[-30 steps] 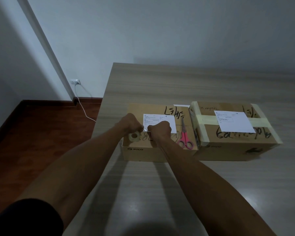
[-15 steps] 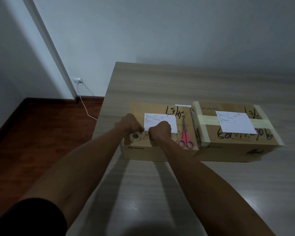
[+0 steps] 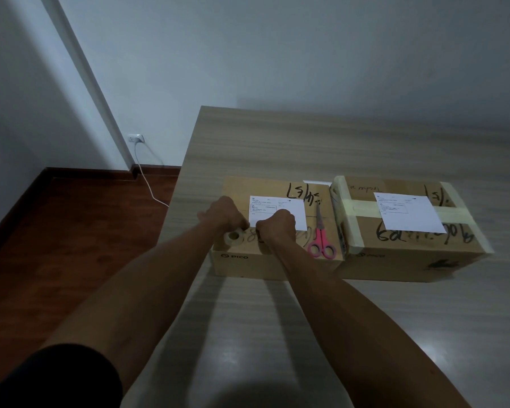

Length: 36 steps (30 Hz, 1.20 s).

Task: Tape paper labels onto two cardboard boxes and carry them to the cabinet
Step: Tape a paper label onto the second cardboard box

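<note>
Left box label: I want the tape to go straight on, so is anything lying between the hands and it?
Nothing visible: both hands work at the label's near-left corner. The scissors lie beside it.

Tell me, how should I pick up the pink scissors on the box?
Probably by the pink handles: the scissors lie flat and closed on the left box, handle loops toward you, blades pointing away. Come from the near side, above, and pinch the loops. The right hand is just left of them, so reach from their right.
</note>
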{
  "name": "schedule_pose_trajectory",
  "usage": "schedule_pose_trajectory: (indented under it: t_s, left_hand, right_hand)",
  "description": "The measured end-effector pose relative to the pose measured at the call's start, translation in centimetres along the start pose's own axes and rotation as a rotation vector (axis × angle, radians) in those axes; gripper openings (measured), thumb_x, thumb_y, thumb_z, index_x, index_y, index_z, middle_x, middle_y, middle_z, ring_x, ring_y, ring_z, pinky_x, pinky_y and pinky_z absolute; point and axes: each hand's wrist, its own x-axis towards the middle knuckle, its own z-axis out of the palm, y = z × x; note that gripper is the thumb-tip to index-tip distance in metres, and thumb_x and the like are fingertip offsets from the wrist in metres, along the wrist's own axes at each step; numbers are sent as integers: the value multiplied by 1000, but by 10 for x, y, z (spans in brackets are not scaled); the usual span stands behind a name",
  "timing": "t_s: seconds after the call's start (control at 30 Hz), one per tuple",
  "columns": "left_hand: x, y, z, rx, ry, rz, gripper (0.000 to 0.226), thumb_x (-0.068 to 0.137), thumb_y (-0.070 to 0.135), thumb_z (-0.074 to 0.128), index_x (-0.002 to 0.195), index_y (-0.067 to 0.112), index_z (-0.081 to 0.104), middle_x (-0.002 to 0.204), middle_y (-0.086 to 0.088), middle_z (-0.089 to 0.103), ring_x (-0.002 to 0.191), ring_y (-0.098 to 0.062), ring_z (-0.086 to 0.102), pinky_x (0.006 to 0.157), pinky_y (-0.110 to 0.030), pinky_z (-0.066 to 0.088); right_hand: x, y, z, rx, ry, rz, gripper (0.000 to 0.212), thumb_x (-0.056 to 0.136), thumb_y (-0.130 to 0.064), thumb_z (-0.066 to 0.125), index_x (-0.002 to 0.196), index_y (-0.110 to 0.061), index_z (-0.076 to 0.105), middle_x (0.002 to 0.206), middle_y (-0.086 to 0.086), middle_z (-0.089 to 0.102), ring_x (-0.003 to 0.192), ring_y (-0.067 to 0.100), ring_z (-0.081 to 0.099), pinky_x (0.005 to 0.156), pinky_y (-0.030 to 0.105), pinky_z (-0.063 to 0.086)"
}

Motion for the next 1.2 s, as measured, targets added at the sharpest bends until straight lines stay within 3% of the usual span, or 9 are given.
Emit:
schedule_pose_trajectory:
  t_s: [0.27,0.4,0.67,0.73,0.8,0.9,0.97,1.03,1.2]
  left_hand:
    - [-1,-3,0,-21,113,-72,51,61,36,97,87,11,61,100,-9,71,100,-31,66,102,-51,48]
    - [3,-7,0,-119,98,-106,58,57,28,100,99,5,68,106,-12,72,102,-32,67,98,-48,53]
    - [11,-9,-4,-202,90,-178,66,59,20,100,111,-2,67,113,-18,71,107,-33,69,92,-43,59]
    - [13,-11,-6,-251,83,-184,59,65,14,97,113,-4,67,113,-19,71,107,-35,69,91,-44,59]
    - [12,-13,-8,-297,85,-167,38,73,6,90,103,-5,70,104,-18,72,97,-32,71,72,-36,59]
    - [6,-24,-9,-323,107,-35,21,78,0,77,70,6,59,81,-15,63,77,-27,62,64,-33,50]
    - [2,-32,-7,-378,149,84,17,81,2,72,77,10,57,86,-15,63,84,-29,60,75,-41,53]
    - [-5,-39,-3,-348,198,199,13,86,8,72,90,10,60,90,-6,64,85,-21,60,72,-35,51]
    - [-21,-56,8,-292,132,329,23,84,16,79,102,10,66,94,-6,67,72,-2,62,58,-18,50]
  right_hand:
    - [8,0,-8,7,-55,54,50,75,-20,88,114,-4,62,121,18,61,102,31,65,80,37,59]
    - [4,0,-6,-10,-42,33,66,69,-34,93,117,-8,56,120,13,53,103,31,61,82,41,57]
    - [12,4,-18,-22,-74,-5,47,77,-21,88,101,-11,49,98,10,57,87,23,56,62,28,38]
    - [11,6,-17,-28,-72,-21,46,79,-19,86,100,-13,46,95,9,53,85,22,53,63,27,38]
    - [10,8,-16,-28,-62,-45,38,83,-12,80,101,-12,47,96,8,52,85,21,51,55,25,33]
    - [9,12,-21,40,-6,-86,22,89,-2,62,107,-8,52,96,3,50,84,20,51,55,27,33]
    - [12,18,-33,18,38,-131,11,89,0,58,94,-9,53,82,0,48,71,16,49,57,27,35]
    - [14,25,-48,-89,95,-176,14,88,1,61,85,-10,54,76,2,51,64,14,49,56,25,36]
    - [9,42,-83,-455,123,-178,23,94,-20,64,114,-10,60,117,15,58,110,32,59,82,38,49]
